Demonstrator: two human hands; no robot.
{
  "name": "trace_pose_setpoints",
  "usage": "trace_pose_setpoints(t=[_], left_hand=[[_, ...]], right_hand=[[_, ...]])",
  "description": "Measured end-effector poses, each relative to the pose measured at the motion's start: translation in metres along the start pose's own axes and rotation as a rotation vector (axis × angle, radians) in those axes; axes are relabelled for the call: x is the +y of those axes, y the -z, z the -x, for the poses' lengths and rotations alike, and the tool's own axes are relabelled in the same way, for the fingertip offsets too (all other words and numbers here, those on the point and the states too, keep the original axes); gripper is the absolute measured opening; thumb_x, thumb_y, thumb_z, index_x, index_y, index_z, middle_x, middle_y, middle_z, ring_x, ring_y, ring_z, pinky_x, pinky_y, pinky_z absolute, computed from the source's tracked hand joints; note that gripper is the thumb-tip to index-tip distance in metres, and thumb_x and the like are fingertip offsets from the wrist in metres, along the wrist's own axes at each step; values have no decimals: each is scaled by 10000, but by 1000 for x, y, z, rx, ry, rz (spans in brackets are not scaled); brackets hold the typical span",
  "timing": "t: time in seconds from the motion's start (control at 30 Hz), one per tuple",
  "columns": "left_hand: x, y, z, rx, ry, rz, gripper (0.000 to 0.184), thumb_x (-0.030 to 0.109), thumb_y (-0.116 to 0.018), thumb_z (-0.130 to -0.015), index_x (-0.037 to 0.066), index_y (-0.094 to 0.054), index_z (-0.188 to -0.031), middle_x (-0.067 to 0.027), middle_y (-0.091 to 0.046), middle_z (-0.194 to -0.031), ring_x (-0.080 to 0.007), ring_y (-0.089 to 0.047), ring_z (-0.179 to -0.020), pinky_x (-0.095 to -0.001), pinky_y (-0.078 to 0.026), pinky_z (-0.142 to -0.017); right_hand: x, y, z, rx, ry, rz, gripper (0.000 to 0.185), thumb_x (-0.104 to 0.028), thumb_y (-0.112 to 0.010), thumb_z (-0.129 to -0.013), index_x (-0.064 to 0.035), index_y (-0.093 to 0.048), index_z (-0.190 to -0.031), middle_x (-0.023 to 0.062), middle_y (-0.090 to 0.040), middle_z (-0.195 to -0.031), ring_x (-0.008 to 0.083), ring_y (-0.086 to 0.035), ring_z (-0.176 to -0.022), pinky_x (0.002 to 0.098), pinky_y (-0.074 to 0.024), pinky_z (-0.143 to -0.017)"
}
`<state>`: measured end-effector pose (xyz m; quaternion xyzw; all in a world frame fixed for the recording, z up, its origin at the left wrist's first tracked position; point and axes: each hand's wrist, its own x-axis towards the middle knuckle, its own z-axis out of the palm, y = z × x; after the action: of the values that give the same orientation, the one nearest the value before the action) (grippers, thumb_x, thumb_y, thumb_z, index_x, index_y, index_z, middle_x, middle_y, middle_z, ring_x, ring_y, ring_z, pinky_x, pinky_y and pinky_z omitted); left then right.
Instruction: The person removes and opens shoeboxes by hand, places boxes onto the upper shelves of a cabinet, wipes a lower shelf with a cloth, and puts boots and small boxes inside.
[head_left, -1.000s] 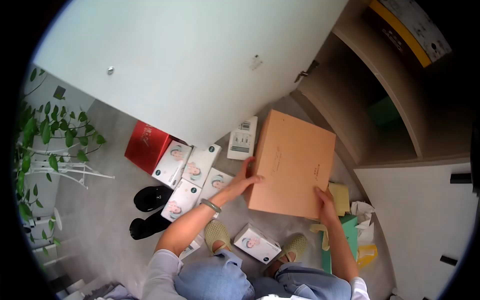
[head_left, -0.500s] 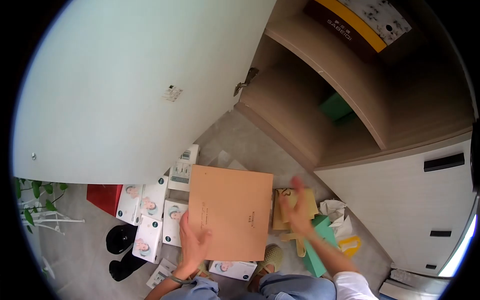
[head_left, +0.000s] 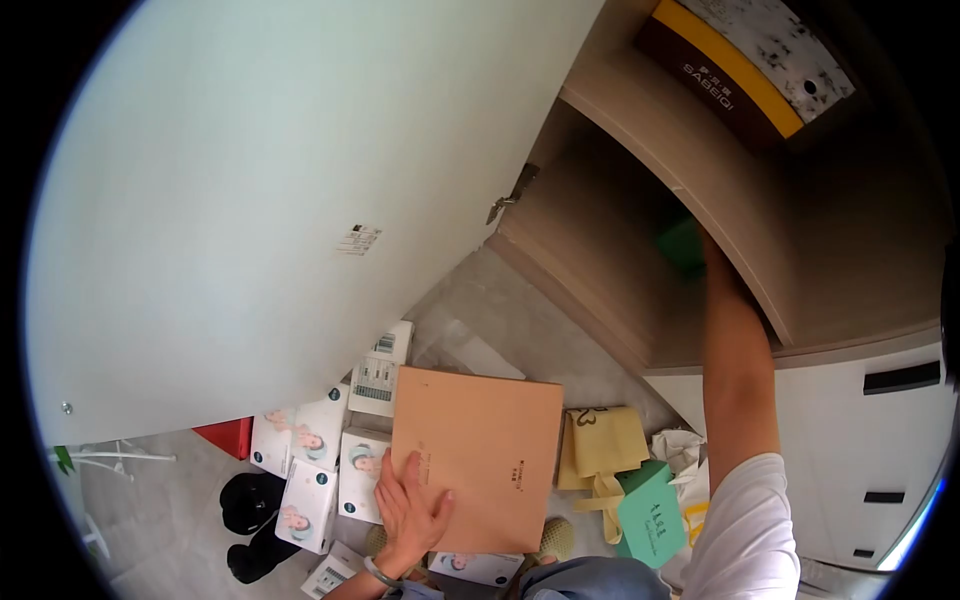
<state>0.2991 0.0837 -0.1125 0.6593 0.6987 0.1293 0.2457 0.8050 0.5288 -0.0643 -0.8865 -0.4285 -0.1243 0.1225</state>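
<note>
My left hand (head_left: pixel 410 512) lies with fingers apart on the lower left of a flat orange-brown cardboard box (head_left: pixel 485 440). Small print shows on the box's top face. My right forearm (head_left: pixel 738 380) reaches up into the lower compartment of the open cabinet (head_left: pixel 600 215). The shelf edge hides my right hand, so its fingers do not show. Close by it in the dark compartment is a green object (head_left: pixel 682 247), blurred and partly covered by the shelf.
A brown, yellow and marbled box (head_left: pixel 735 75) stands on the upper shelf. The cabinet door (head_left: pixel 300 200) is swung wide on the left. White boxes (head_left: pixel 310 508), black shoes (head_left: pixel 252 502), a tan bag (head_left: pixel 608 438) and a green bag (head_left: pixel 652 515) lie on the floor.
My right hand has gone from above the tan bag up into the cabinet. My left hand has shifted from the box's left edge onto its top face.
</note>
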Motion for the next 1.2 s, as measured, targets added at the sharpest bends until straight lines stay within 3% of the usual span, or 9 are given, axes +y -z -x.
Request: trace_pose_setpoints(t=[0.33, 0.53, 0.67, 0.87, 0.93, 0.97, 1.03, 1.1, 1.2], left_hand=[[0, -1, -1, 25, -4, 3, 831, 345, -692, -806, 15, -296, -1458, -339, -202, -1479, -495, -288, -1307, -541, -245, -1063], [1, -1, 1, 75, -40, 4, 805, 327, -681, -826, 20, -293, -1462, -335, -207, -1479, -490, -288, -1310, -539, -246, -1062], [-1, -4, 2, 93, -40, -7, 803, 324, -681, -827, 28, -294, -1465, -331, -215, -1479, -486, -289, -1311, -535, -248, -1063], [-8, 2, 2, 77, -63, 55, 770, 374, -632, -858, 24, -311, -1464, -316, -238, -1473, -471, -280, -1332, -518, -242, -1085], [-18, 0, -1, 189, -83, 500, 662, 353, -534, -948, 4, -311, -1464, -244, -289, -1489, -383, -283, -1372, -485, -211, -1127], [-41, -17, 4, 188, -82, 493, 662, 353, -534, -948, 4, -311, -1464, -244, -289, -1489, -383, -283, -1372, -485, -211, -1127], [-100, -55, 22, 186, 193, 1384, 679, 495, -390, -992, 9, -334, -1462, -167, -379, -1482, -318, -358, -1366, -410, -282, -1137], [-100, -38, 33, 125, 213, 1488, 625, 453, -347, -1024, -4, -346, -1449, -149, -445, -1415, -275, -446, -1285, -399, -363, -1080], [-111, -21, 42, 100, 296, 1690, 591, 438, -302, -1050, -15, -376, -1423, -129, -521, -1337, -229, -545, -1186, -380, -456, -1006]], right_hand=[[1, -4, 12, 104, 56, -31, 834, -476, -754, -742, -112, -430, -1419, 217, -416, -1455, 419, -360, -1340, 501, -289, -1105], [-3, 19, 111, 304, 159, -240, 823, -473, -776, -711, -148, -466, -1401, 211, -448, -1433, 415, -390, -1319, 508, -301, -1091], [-9, 88, 217, 63, 158, -499, 779, -313, -791, -598, -149, -512, -1307, 255, -404, -1293, 464, -395, -1209, 526, -355, -1018], [8, 185, 364, -62, 670, -769, 742, -362, -808, -579, -148, -546, -1239, 255, -413, -1267, 444, -412, -1179, 538, -354, -963], [35, 194, 415, -193, 929, -753, 602, -405, -769, -658, -180, -594, -1187, 251, -431, -1253, 419, -435, -1161, 534, -364, -928], [37, 198, 438, -154, 1065, -779, 511, -388, -739, -698, -223, -610, -1164, 231, -444, -1239, 394, -447, -1138, 509, -372, -912], [39, 197, 480, 22, 1299, -760, 363, -346, -678, -779, -346, -614, -1136, 166, -468, -1224, 329, -469, -1076, 463, -385, -896], [41, 207, 495, 45, 1425, -742, 386, -332, -686, -788, -383, -597, -1161, 124, -487, -1240, 272, -493, -1048, 382, -415, -886], [28, 220, 486, -185, 1555, -821, 397, -371, -721, -778, -368, -631, -1165, 128, -505, -1257, 256, -501, -1036, 398, -420, -850]])
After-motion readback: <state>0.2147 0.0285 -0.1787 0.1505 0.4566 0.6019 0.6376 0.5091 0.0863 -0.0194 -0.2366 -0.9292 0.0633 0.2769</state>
